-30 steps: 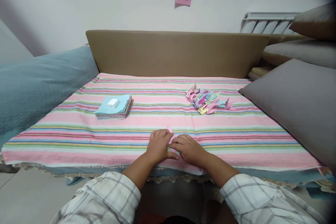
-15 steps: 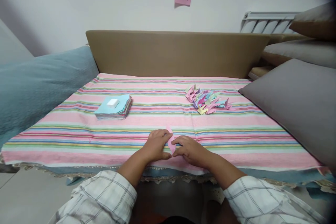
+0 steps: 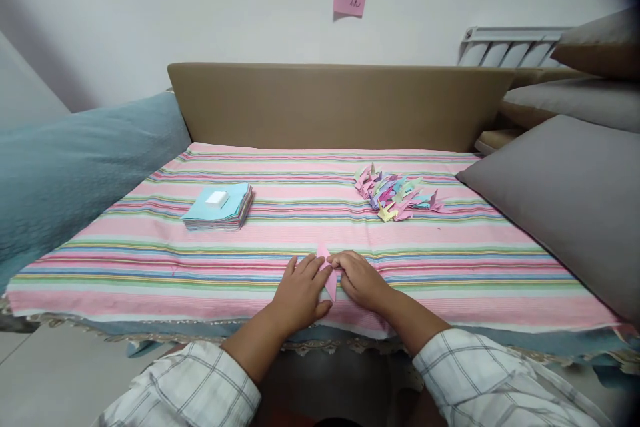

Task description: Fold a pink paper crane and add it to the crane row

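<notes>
A slim, pointed piece of folded pink origami paper (image 3: 330, 285) lies on the striped cloth near the front edge. My left hand (image 3: 301, 290) rests flat with its fingers spread, the fingertips pressing on the paper's left side and middle. From the right, my right hand (image 3: 361, 278) has its fingers curled, thumb and forefinger pinched at the paper's right edge. The fingers cover the middle of the paper; its upper and lower tips show.
On the left sits a stack of coloured paper squares (image 3: 216, 212) with a small white block (image 3: 217, 199) on top. A pile of folded paper cranes (image 3: 395, 195) lies at the back right. Grey cushions (image 3: 565, 193) border the right, a blue cushion (image 3: 90, 160) the left.
The right hand's fingers have curled and moved slightly up along the paper's right edge. My left fingers have spread flatter over it. The view has tilted slightly upward.
</notes>
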Action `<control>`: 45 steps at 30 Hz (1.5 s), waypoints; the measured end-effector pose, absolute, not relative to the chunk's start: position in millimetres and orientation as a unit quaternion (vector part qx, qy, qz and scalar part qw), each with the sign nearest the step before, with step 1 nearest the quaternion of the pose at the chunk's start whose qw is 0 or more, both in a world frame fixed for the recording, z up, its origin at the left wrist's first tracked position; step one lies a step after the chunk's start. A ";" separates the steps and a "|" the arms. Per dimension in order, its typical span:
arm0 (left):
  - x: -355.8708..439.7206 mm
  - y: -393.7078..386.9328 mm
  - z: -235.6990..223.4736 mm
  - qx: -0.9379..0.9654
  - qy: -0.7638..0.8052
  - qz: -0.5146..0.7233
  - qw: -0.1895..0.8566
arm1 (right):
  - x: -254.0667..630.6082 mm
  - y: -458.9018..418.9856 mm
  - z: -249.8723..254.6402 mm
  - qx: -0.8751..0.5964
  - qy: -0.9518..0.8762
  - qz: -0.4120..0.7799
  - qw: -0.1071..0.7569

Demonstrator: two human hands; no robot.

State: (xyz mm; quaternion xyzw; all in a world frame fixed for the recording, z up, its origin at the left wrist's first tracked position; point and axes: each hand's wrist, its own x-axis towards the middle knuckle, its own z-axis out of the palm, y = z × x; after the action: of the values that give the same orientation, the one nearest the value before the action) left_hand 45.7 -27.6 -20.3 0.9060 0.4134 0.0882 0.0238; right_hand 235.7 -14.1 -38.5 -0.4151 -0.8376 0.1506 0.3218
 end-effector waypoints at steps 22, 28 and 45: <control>45.4 -30.8 -23.7 0.900 0.428 0.085 0.020 | 241.0 4.2 -35.2 -0.440 -0.799 0.205 0.356; 45.8 -30.8 -22.9 0.899 0.429 0.081 0.027 | 234.9 4.4 -38.1 -0.492 -0.807 0.150 0.289; 45.2 -30.7 -25.3 0.899 0.430 0.078 0.027 | 228.3 5.8 -30.5 -0.481 -0.817 0.165 0.272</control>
State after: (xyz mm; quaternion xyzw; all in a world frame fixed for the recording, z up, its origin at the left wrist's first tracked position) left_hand 45.2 -30.7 -25.3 0.8988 0.4305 0.0779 0.0273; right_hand 228.3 5.8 -30.5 -0.4808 -0.8172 0.1654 0.2716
